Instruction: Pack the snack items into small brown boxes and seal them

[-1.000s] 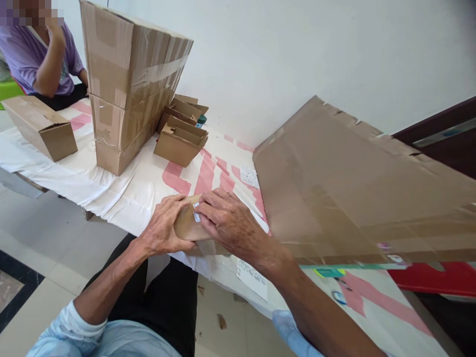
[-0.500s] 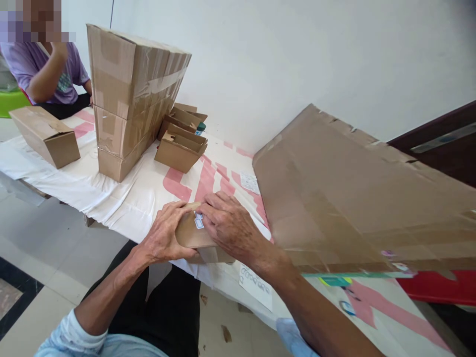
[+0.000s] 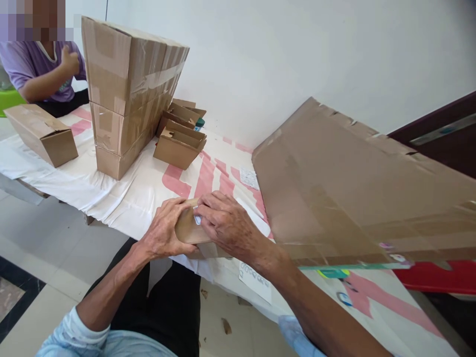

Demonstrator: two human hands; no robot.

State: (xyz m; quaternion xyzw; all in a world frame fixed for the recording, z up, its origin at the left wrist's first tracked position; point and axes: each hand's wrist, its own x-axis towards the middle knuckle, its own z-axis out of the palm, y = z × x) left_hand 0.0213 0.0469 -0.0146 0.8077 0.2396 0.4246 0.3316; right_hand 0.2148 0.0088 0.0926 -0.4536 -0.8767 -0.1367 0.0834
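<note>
A small brown cardboard box [image 3: 190, 232] rests at the table's front edge, in front of me. My left hand [image 3: 160, 232] wraps round its left end, thumb along the near side and fingers over the far side. On the box's top face is a small white sticker label [image 3: 197, 218] with a blue border. My right hand [image 3: 227, 225] lies over the right part of the box, its fingers curled together and pressed onto the label. Those fingertips cover part of the label, and the hand hides the box's right end.
Taped cartons [image 3: 107, 89] form a tall stack at the back left, with a closed box [image 3: 40, 134] beside it. Open boxes [image 3: 178, 148] stand behind. A large cardboard panel [image 3: 334, 198] leans on the right. A label sheet [image 3: 255, 282] hangs at the edge. Another person [image 3: 48, 74] sits far left.
My right fingers have shifted slightly over the label, covering more of it. My left hand keeps its hold on the box. The other person's raised hand has moved lower.
</note>
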